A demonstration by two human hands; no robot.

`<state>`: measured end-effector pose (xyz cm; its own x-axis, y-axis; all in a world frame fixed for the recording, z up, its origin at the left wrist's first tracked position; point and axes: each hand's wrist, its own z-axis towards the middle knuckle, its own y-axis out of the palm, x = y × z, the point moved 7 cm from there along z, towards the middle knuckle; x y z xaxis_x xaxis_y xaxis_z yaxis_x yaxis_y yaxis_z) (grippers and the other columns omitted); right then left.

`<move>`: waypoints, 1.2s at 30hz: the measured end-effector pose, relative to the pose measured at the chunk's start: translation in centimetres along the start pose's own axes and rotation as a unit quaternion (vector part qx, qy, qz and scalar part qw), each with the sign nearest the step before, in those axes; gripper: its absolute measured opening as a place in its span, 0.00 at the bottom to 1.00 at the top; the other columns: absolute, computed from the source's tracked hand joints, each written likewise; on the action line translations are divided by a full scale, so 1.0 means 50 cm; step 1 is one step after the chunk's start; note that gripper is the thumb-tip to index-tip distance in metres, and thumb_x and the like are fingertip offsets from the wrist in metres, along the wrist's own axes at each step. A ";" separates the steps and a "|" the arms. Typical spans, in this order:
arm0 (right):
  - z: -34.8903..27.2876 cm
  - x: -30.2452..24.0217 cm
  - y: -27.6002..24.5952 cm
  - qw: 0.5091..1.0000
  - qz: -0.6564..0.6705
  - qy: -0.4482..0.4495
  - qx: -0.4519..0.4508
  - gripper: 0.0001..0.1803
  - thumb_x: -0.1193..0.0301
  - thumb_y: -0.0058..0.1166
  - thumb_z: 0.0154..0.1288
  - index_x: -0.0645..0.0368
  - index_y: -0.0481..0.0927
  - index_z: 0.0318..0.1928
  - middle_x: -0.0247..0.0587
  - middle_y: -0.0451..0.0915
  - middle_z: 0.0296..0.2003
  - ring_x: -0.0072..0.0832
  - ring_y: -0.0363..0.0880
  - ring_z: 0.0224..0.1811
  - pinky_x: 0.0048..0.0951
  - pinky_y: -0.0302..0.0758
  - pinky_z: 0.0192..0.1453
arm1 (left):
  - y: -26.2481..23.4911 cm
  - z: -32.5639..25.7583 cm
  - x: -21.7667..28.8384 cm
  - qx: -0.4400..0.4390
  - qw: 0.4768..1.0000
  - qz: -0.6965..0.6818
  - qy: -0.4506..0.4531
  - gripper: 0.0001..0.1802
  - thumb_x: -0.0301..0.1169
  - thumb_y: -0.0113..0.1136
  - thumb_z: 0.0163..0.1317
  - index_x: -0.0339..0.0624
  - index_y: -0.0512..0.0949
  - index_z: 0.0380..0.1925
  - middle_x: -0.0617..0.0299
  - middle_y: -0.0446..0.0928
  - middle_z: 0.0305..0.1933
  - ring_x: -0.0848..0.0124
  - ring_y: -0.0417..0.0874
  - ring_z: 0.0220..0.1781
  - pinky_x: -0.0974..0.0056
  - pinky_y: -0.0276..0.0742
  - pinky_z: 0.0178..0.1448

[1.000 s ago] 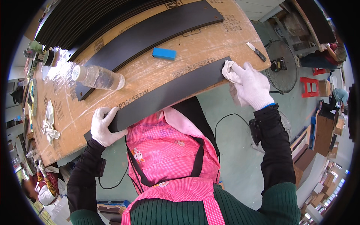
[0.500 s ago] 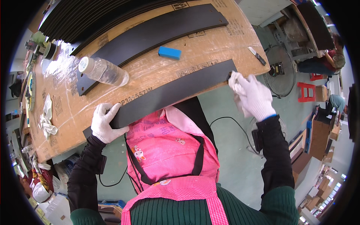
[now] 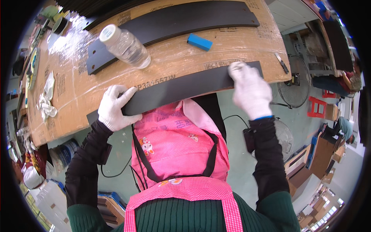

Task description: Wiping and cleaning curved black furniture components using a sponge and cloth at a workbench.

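Dark board point(image 3: 185, 86) slants up rightward lengthwise (left grip point(image 3: 114, 106) clasping it, right grip point(image 3: 251, 91) unclear)

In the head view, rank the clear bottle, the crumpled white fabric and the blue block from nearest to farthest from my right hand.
1. Blue block: ahead and left of your right hand.
2. Clear bottle: farther left.
3. Crumpled white fabric: farthest left.

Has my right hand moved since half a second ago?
Yes. Against the knife lying on the table, your right hand has shifted left, inward from the right end of the dark board.
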<state>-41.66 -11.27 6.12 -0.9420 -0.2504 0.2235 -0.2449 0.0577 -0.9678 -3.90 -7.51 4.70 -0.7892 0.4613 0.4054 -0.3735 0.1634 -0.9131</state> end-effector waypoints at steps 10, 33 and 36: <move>0.019 -0.403 -0.096 0.934 0.310 -0.175 -0.023 0.17 0.71 0.54 0.65 0.45 0.80 0.54 0.42 0.82 0.42 0.41 0.87 0.45 0.44 0.88 0.47 | 0.009 -0.012 -0.008 0.004 1.000 0.007 -0.009 0.48 0.43 0.84 0.37 0.48 0.81 0.65 0.52 0.77 0.54 0.49 0.79 0.58 0.47 0.77 0.66; 0.048 -0.432 -0.124 0.917 0.282 -0.192 0.206 0.20 0.70 0.58 0.65 0.35 0.84 0.56 0.38 0.83 0.44 0.44 0.84 0.43 0.46 0.85 0.44 | -0.125 -0.296 -0.253 0.027 0.992 0.070 -0.103 0.61 0.54 0.87 0.33 0.45 0.74 0.71 0.49 0.76 0.65 0.46 0.75 0.68 0.46 0.70 0.75; 0.061 -0.396 -0.081 0.958 0.271 -0.039 0.082 0.17 0.67 0.58 0.70 0.46 0.83 0.59 0.47 0.82 0.47 0.48 0.86 0.48 0.49 0.84 0.52 | -0.131 -0.288 -0.256 0.064 0.995 0.037 -0.060 0.55 0.54 0.87 0.35 0.46 0.79 0.67 0.52 0.76 0.63 0.49 0.76 0.67 0.46 0.70 0.74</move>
<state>-21.33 -9.51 5.24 -0.8993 -0.2978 -0.3203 0.3207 0.0489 -0.9459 15.68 -1.93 4.86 -0.8670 0.3586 0.3461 -0.3646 0.0170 -0.9310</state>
